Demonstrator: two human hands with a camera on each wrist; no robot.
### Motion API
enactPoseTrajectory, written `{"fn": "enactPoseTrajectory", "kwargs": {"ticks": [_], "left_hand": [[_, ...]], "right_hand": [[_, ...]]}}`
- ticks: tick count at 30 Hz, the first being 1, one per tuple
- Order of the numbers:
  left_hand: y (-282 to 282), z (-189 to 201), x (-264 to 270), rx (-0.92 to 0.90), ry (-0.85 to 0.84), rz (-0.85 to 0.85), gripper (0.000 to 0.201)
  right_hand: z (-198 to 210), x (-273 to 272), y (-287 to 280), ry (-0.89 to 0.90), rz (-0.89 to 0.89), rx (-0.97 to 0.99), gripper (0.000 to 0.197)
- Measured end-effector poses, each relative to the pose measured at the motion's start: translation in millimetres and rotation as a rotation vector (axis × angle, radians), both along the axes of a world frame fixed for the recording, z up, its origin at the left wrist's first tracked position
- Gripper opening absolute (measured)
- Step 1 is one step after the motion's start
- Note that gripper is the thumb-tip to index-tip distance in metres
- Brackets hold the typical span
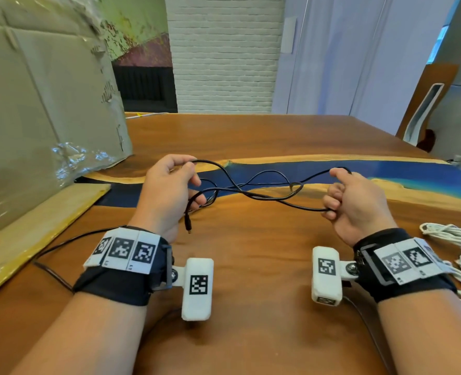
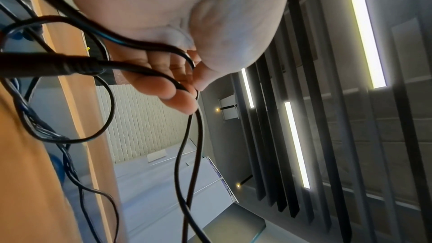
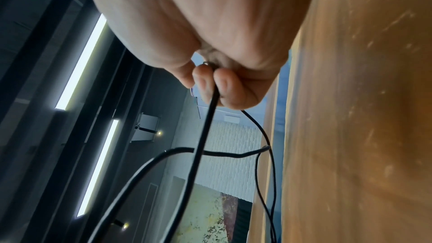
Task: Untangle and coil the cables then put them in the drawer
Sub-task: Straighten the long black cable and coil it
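A thin black cable hangs in crossing loops between both hands above the wooden table. My left hand pinches one loop between thumb and forefinger, and other strands pass through its curled fingers. The cable's plug end dangles below that hand. My right hand grips the other end of the loops in a closed fist. The left wrist view shows the black cable running through the fingers, with the plug close to the lens. In the right wrist view the black cable leaves the curled fingers.
A bundle of white cables lies at the table's right edge. A large cardboard sheet leans at the left, above a pale board. A blue resin strip crosses the table. Another dark wire trails by my left wrist.
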State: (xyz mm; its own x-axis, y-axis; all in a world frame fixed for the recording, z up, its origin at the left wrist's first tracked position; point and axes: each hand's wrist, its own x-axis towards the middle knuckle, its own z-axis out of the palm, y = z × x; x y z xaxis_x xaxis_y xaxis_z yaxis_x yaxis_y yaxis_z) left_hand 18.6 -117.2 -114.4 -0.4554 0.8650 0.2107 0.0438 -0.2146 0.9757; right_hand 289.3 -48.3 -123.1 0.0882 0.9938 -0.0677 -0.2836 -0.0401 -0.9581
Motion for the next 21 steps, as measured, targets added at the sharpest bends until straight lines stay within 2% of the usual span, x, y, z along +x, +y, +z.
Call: {"fn": "enactPoseTrajectory", "kwargs": {"ticks": [2,7,9,13,17,21], "left_hand": [[-1.0,0.7,0.8,0.017,-0.015,-0.009,0.016],[-2.3,3.2,-0.4,0.061,-0.089,0.022,0.019],[-2.3,4.5,-5.4,0.089,-0.151,0.070,0.020],[-2.9,8.7,-19.4,0.154,-0.233,0.232,0.022],[-2.9,10.8,-24.2,0.228,-0.271,0.328,0.022],[-3.9,13.4,-28.7,0.285,-0.327,0.390,0.021]], "right_hand": [[-4.4,0.1,2.9,0.026,0.012,0.001,0.010],[-8.4,0.7,5.9,0.105,0.070,0.001,0.027],[-8.6,5.1,8.3,0.108,0.023,-0.007,0.031],[-10.9,16.5,14.2,-0.006,-0.119,-0.028,0.032],[-12.5,21.7,19.3,-0.016,-0.223,0.065,0.031],[-16.6,37.0,29.6,0.131,-0.236,0.116,0.030]]}}
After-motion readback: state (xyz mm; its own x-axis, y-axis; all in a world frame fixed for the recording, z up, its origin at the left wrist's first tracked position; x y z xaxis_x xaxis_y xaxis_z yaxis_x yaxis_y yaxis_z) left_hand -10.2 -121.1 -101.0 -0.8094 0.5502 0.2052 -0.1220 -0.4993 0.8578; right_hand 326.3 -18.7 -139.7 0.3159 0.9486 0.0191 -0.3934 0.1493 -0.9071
